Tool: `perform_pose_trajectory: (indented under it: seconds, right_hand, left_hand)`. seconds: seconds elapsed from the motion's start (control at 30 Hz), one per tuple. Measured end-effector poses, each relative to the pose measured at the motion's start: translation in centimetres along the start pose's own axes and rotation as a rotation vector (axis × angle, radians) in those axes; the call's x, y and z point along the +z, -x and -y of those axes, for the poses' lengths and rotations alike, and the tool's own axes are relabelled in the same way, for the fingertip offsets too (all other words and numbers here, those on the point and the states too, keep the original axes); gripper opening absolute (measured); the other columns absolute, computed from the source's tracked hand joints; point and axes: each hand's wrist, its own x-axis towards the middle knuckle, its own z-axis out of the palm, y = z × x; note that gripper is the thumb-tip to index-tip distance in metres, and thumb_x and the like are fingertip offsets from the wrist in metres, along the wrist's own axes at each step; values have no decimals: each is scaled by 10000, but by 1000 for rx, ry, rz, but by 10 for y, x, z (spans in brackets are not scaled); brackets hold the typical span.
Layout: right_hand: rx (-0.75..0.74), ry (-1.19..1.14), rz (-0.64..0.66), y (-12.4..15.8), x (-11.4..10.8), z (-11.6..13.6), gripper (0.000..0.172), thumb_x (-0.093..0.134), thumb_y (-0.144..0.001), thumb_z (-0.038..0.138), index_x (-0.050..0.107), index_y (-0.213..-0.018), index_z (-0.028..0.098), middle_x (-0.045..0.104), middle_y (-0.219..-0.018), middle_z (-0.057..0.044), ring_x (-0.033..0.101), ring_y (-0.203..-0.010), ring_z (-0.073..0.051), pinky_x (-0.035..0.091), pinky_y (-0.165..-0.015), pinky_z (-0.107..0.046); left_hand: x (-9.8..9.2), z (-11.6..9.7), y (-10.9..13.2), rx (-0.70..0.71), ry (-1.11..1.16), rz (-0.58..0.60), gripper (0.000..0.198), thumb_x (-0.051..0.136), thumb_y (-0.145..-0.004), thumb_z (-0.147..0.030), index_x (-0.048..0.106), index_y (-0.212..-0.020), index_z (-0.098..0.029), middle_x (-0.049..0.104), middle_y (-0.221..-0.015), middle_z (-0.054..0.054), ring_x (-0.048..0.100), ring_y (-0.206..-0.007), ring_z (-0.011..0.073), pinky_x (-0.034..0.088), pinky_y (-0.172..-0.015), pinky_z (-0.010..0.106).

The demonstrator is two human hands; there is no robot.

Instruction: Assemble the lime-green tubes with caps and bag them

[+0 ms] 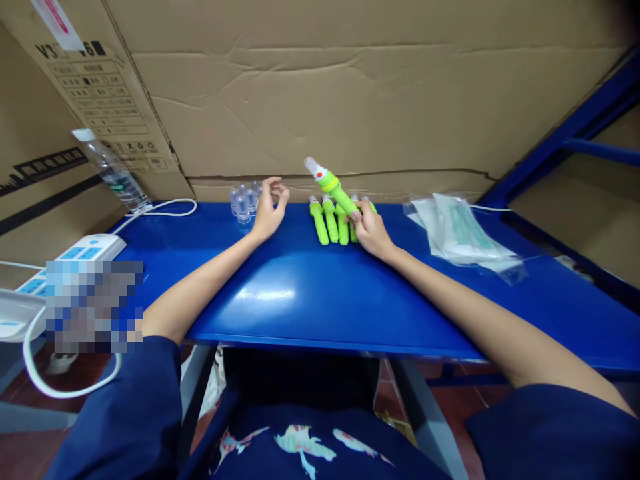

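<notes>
My right hand point(370, 232) is closed around the lower end of a lime-green, wand-shaped device point(336, 188) with a white collar, a red button and a clear tip. It is tilted up to the left, above the table. Behind and below it, several similar green devices point(329, 223) lie side by side, some partly hidden by my right hand. My left hand point(270, 210) is raised with its fingers curved and apart, nothing visible in it. Just to its left stand several small clear plastic caps point(243, 205), partly covered by that hand.
Clear plastic packets point(460, 230) lie on the right of the blue table point(300, 300). At the left are a water bottle point(117, 177), a white power strip point(85, 257) and a looped white cable point(175, 201). Large cardboard point(320, 100) stands behind; a blue metal frame point(565, 133) rises at right.
</notes>
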Motion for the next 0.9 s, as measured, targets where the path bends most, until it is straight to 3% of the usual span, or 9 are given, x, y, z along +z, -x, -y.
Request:
perform_pose_trajectory:
  seconds: [0.17,0.33,0.43,0.53,0.7,0.9]
  right_hand:
    - [2,-13,-88,-2,-4,-4,498,275,-1021,642,509,-1119,214,715,-899,-121,651,-751,-280,550,-779,-481]
    - [-17,-2,-80,-3,-4,-3,493,267,-1031,622,512,-1136,208,711,-902,-120,662,-775,-281,552,-771,-470]
    - [-30,6,-66,-2,-4,-2,483,269,-1035,604,514,-1153,204,708,-907,-123,666,-797,-287,554,-781,-472]
    - [-33,30,-66,-2,-4,-1,476,278,-1033,585,523,-1155,196,704,-890,-131,669,-809,-299,551,-800,-490]
    - [-18,40,-47,-2,-4,0,462,286,-1027,574,526,-1151,199,707,-902,-135,671,-793,-294,552,-792,-491]
    - [-10,24,-1,-2,-3,0,449,283,-1025,557,526,-1177,211,697,-939,-126,669,-833,-294,552,-814,-511]
  left_hand:
    - [-34,0,-10,-42,-422,-167,351,607,-939,-412,540,-1227,-223,587,-1285,147,511,-1306,337,338,-1140,534]
    - [-57,26,-15,-51,-505,-243,232,624,-900,-277,551,-1107,-199,609,-1110,121,571,-1147,299,398,-1076,487]
    - [-61,43,-14,-2,-460,-177,159,601,-888,-218,542,-1033,-192,585,-924,63,595,-976,234,452,-984,402]
    - [-57,47,-13,43,-381,-100,142,572,-877,-174,535,-1013,-194,532,-802,12,578,-827,179,469,-875,327]
    - [-36,30,-9,40,-278,75,122,534,-837,-100,548,-917,-191,464,-669,-37,521,-655,128,436,-724,256]
    - [-26,11,-6,65,-319,268,137,499,-839,-96,593,-908,-167,551,-695,-14,559,-675,132,454,-739,254]
